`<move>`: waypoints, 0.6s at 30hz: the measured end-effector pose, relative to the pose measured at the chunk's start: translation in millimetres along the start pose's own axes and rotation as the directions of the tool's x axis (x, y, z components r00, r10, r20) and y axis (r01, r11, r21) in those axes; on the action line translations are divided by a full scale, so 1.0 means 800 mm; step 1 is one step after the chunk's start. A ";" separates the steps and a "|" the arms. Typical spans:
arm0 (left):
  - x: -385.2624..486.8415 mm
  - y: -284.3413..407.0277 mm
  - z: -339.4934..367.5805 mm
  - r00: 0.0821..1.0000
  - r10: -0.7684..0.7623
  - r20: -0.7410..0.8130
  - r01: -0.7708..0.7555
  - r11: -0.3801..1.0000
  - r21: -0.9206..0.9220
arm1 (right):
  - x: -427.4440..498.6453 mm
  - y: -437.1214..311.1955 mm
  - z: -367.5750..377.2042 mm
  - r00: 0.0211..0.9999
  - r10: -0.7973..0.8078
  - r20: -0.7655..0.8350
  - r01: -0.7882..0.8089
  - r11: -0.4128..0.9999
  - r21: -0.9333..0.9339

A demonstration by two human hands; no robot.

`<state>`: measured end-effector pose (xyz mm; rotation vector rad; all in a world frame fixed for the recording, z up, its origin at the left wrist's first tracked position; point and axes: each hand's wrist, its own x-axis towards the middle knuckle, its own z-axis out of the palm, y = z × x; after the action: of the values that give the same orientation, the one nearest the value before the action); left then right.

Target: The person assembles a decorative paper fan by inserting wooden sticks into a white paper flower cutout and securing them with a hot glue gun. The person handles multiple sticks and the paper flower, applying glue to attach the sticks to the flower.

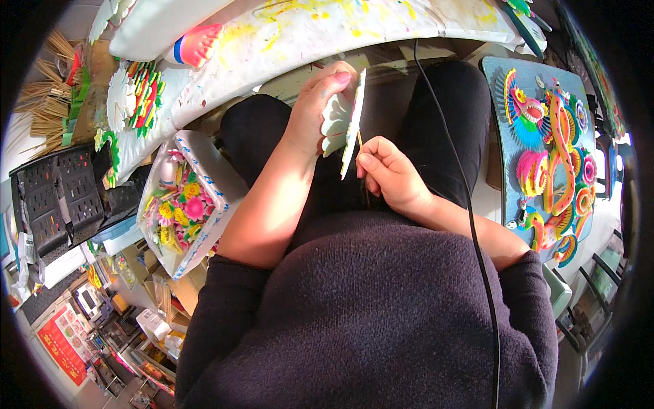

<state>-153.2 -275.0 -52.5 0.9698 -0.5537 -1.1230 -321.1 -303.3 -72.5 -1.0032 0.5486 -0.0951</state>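
Note:
Above my lap, my left hand (324,105) holds a pale green piece with a scalloped edge (336,124). Beside it stands a thin flat piece (353,128), seen nearly edge-on, with coloured marks along its rim. Whether the two pieces are joined cannot be told. My right hand (391,171) pinches a thin wooden stick (359,139) between thumb and fingers. The stick's upper end meets the flat piece or passes behind it; the contact is hidden.
A paint-stained white table (306,30) curves ahead, with stacked scalloped pieces (145,99) and bundled sticks (51,97) at left. A box of colourful flowers (186,204) stands by my left leg. Painted figures cover a blue board (498,76) at right. A black cable (444,117) crosses my right side.

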 end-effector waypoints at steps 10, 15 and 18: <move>-0.007 -0.011 0.004 0.998 -0.046 0.050 0.043 0.998 0.055 | -0.004 0.027 -0.003 1.000 -0.016 0.003 0.015 0.987 0.161; -0.007 -0.008 0.008 0.997 -0.071 0.021 0.070 0.996 0.052 | -0.002 0.026 -0.005 0.999 -0.047 0.000 0.046 0.984 0.172; -0.004 -0.013 0.008 0.998 -0.043 0.037 0.039 0.996 0.083 | -0.002 0.029 -0.007 0.999 -0.043 -0.003 0.042 0.981 0.188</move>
<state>-164.5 -275.4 -58.1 1.0362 -0.6181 -1.1652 -329.0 -294.7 -93.6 -0.8309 0.5073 -0.1811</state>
